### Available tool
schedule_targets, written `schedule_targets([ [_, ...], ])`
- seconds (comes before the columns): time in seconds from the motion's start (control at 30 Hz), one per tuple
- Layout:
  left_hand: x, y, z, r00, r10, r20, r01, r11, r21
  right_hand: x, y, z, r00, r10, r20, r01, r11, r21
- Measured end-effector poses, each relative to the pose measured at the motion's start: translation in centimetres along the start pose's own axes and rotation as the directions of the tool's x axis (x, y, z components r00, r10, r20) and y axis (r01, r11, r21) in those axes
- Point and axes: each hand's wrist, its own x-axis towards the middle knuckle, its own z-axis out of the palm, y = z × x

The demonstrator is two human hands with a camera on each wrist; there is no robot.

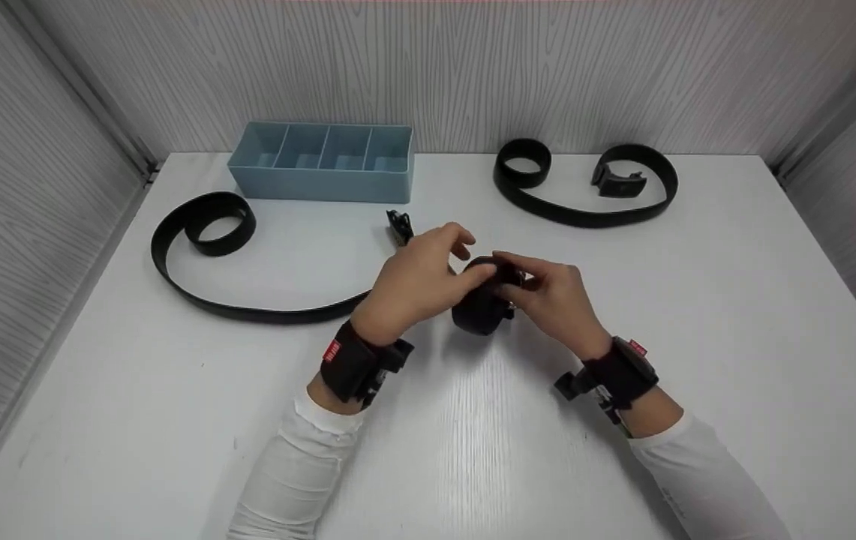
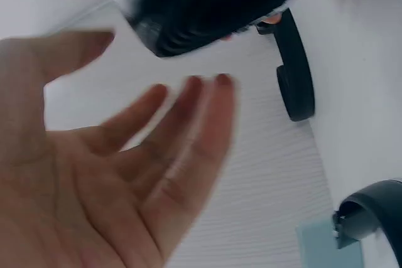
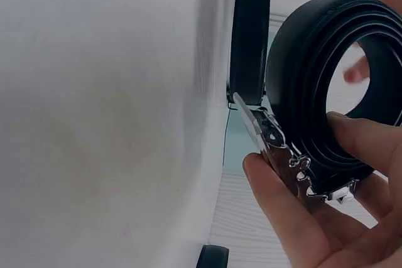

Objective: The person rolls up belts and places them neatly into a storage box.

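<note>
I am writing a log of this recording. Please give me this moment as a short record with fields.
Right hand: grips the rolled belt at its metal buckle
Left hand: fingers loose, at the rolled belt; contact cannot be told
Other belts: one loose belt on the left, one at the back right
Box: blue divided box at the back, on the white table

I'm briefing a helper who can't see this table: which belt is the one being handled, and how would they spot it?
Start at the white table and look to its middle, in front of the blue compartment box. The rolled belt sits between the left hand and the right hand, whose fingers pinch its metal buckle. Unlike the two other belts, which lie loosely uncoiled, it is wound into a tight coil.
</note>
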Motion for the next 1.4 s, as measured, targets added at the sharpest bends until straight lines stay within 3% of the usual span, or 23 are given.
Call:
schedule_targets([
  [0.07, -0.2, 0.7, 0.4, 0.998, -0.048, 0.045, 0.043, 0.993, 0.108, -0.1, -0.1, 0.0, 1.0, -0.006, -0.014, 0.006, 1.0, -0.015],
  [0.13, -0.3, 1.0, 0.9, 0.997, -0.054, 0.056, 0.044, 0.986, 0.163, -0.1, -0.3, 0.1, 0.999, -0.025, -0.03, 0.025, 0.999, -0.027],
  [0.3, -0.4, 0.9, 1.5, 0.999, 0.023, 0.028, -0.028, 0.985, 0.171, -0.2, -0.4, 0.6, 0.994, -0.089, -0.062, 0.085, 0.994, -0.068],
  [0.43, -0.6, 0.9, 1.7, 0.996, 0.091, -0.018, -0.086, 0.981, 0.173, -0.1, -0.5, 0.7, 0.995, -0.08, -0.066, 0.077, 0.996, -0.05],
  [0.6, -0.2, 0.9, 1.5, 0.988, 0.109, -0.108, -0.086, 0.976, 0.198, 0.3, -0.6, 0.1, 0.999, 0.023, -0.038, -0.017, 0.987, 0.158],
  [0.77, 0.3, 0.5, 0.2, 0.972, 0.109, -0.206, -0.078, 0.985, 0.155, 0.6, -0.7, -0.7, 0.993, 0.114, -0.01, -0.101, 0.916, 0.388],
  [0.87, 0.9, -0.3, -1.6, 0.951, 0.113, -0.289, -0.083, 0.99, 0.115, 0.5, -0.5, -1.0, 0.99, 0.139, -0.015, -0.119, 0.896, 0.428],
  [0.97, 2.3, -1.9, -4.2, 0.914, 0.118, -0.388, -0.082, 0.991, 0.109, 0.5, -0.1, -0.9, 0.986, 0.167, -0.004, -0.148, 0.884, 0.443],
  [1.07, 4.1, -4.1, -7.2, 0.876, 0.095, -0.473, -0.041, 0.991, 0.124, 0.5, 0.3, -0.8, 0.982, 0.19, 0.001, -0.171, 0.88, 0.443],
  [1.23, 7.1, -8.0, -11.6, 0.818, 0.002, -0.575, 0.073, 0.992, 0.107, 0.4, 0.7, -0.9, 0.98, 0.199, 0.0, -0.181, 0.89, 0.419],
  [1.4, 9.3, -12.0, -14.0, 0.761, -0.111, -0.639, 0.178, 0.983, 0.041, 0.4, 0.6, -0.7, 0.981, 0.195, 0.011, -0.183, 0.895, 0.407],
])
